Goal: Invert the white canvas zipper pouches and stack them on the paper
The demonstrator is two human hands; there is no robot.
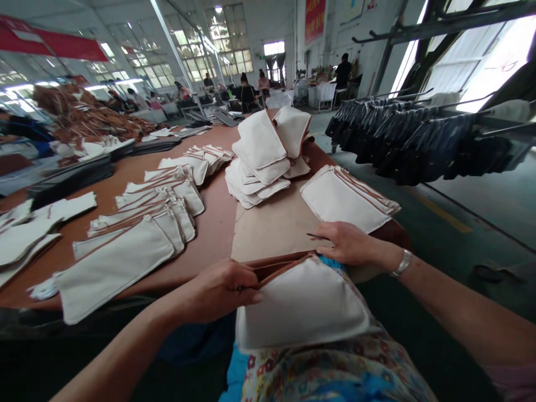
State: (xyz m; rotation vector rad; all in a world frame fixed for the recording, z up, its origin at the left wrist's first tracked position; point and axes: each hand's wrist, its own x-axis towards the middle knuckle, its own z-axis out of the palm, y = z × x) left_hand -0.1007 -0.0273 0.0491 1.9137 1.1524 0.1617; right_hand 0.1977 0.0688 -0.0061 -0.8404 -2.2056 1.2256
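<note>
One white pouch (301,307) is in your hands, lying over the floral apron (335,371) at the near edge of the table (215,223), its brown-trimmed mouth facing away from you. Your left hand (221,290) pinches that mouth at the left end, thumb over the white face. Your right hand (354,244) is at the right end, fingers curled around a thin dark tool (319,237); how firmly its fingertips grip the fabric, you cannot tell from here. To handle this well, I'd hold the edge lightly taut between both hands, let the left pinch steady the cloth, and angle the tool's tip away from the white face so it doesn't mark or snag it. Count what lies around: one pouch and one tool in hand, one silver bracelet (402,262) on your right wrist, one tan sheet (272,240) ahead. Beyond it sits one central heap (262,142) of two leaning piles, with one low stack (345,198) to its right. On your left, the fanned white pieces (117,262) overlap too much to number, as do the dark hanging items (419,142) at far right.
</note>
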